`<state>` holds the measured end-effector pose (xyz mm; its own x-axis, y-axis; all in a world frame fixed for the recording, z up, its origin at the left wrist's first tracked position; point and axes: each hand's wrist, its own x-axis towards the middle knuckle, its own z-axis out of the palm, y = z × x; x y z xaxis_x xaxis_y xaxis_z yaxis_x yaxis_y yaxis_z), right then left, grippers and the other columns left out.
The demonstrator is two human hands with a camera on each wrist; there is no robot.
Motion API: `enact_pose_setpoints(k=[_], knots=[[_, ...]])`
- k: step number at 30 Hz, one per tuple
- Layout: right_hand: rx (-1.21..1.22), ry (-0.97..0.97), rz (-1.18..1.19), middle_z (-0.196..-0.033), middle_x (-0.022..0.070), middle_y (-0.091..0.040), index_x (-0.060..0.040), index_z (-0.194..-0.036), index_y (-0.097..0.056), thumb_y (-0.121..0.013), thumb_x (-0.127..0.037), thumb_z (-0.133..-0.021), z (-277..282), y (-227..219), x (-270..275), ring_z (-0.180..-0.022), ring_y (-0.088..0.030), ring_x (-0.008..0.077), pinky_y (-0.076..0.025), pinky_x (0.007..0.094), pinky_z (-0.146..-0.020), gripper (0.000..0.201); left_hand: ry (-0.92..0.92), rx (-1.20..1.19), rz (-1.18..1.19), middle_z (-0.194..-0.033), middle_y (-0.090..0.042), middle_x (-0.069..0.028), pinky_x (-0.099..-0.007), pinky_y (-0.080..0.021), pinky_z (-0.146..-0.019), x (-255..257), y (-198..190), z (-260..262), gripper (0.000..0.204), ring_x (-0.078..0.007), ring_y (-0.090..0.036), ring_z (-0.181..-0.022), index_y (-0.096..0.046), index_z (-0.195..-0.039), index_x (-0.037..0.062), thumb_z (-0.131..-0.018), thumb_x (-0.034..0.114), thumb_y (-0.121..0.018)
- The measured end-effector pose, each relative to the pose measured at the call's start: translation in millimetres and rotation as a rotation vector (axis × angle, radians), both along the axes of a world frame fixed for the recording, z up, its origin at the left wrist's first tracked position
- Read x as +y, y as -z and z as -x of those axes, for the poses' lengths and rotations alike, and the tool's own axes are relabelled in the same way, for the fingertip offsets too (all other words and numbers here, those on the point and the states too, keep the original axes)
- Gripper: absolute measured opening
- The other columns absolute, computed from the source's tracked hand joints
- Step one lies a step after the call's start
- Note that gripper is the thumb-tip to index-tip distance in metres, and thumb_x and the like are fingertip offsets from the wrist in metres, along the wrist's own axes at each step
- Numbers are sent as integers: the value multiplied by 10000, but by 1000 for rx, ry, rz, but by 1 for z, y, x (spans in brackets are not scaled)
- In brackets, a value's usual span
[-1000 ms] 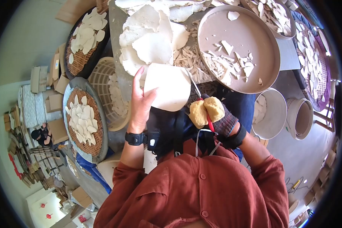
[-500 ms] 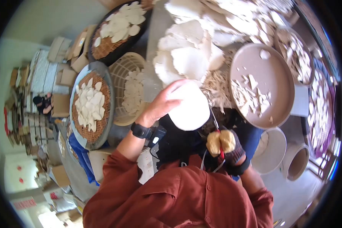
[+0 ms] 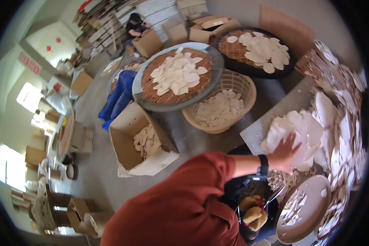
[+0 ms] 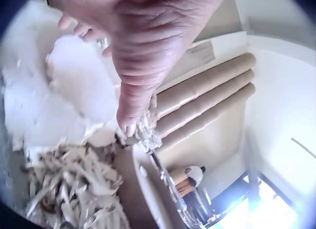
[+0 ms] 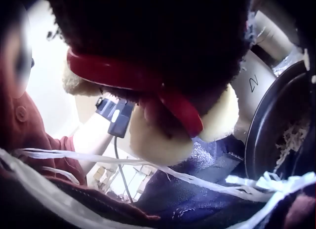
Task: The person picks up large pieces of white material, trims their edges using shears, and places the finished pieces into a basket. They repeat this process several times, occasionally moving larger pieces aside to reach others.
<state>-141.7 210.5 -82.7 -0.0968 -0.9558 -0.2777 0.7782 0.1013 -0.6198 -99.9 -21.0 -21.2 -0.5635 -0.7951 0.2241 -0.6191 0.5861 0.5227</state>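
Observation:
Fingers spread, my bare left hand (image 3: pixel 286 156) lies over pale, ragged-edged sheets (image 3: pixel 311 130) stacked on the grey table. In the left wrist view, the hand (image 4: pixel 145 46) is above white sheets (image 4: pixel 81 76), thumb pointing down; whether it touches them is unclear. My gloved right hand (image 3: pixel 251 233), low in the head view, grips red-handled scissors (image 3: pixel 277 192) padded with yellow foam (image 3: pixel 255 216). Up close in the right wrist view are the dark glove (image 5: pixel 153 36), red handle (image 5: pixel 111 72) and foam (image 5: pixel 160 142).
A round tray (image 3: pixel 315 205) holding white scraps stands right of the scissors. Beyond the table's left edge are a plastic basket (image 3: pixel 250 98), two woven trays with pale pieces and a cardboard box (image 3: pixel 123 141). A person in black (image 3: pixel 133 28) sits far back.
The head view has swung left. My left hand has moved from above my lap to the stacked sheets, and the smooth white piece is no longer seen in its grip. The right hand still grips the scissors.

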Motion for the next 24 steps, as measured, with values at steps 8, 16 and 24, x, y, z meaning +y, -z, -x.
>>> enact_pose_setpoints(k=[8, 16, 24], knots=[[58, -27, -36, -966, 150, -597, 51, -1042, -528, -602, -305, -815, -6, 7, -10, -836, -604, 237, -519, 355, -758, 428, 49, 337, -74, -1271, -411, -248, -465, -322, -998, -4, 6, -10, 552, -400, -350, -1224, -499, -1191, 14, -671, 110, -660], [81, 62, -39, -1010, 161, -601, 62, -1080, -521, -620, -323, -811, 13, 11, 5, -881, -611, 243, -517, 357, -777, 480, 72, 668, 128, -886, -605, -132, -370, -478, -743, -32, -28, -65, 192, -276, -593, -843, -603, -901, -2, -719, -40, -555], [115, 270, 136, -1016, 157, -613, 75, -1081, -530, -590, -290, -841, 7, 17, 9, -912, -617, 248, -514, 358, -792, 441, -72, 1047, -1187, -1109, -576, -99, -311, -475, -863, 28, 8, -89, 427, -187, -580, -1003, -446, -1208, 10, -820, 57, -617]])
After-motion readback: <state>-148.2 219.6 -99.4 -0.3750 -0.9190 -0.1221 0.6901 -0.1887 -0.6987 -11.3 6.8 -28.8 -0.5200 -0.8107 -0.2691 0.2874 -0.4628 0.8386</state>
